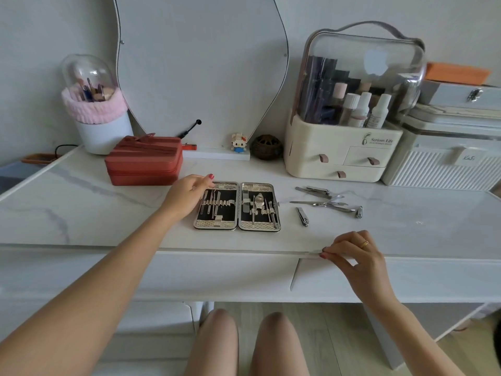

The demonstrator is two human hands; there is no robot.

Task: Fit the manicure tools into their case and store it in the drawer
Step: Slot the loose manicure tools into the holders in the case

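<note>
Beside left grip [189, 189], open case [237, 205]

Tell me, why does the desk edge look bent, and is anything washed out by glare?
Head view: the wide lens bows the desk edge and stretches the forearms; a bright glare patch whitens the clear organizer lid; daylight is soft, so the case and loose tools stay sharp with faint shadows.
</note>
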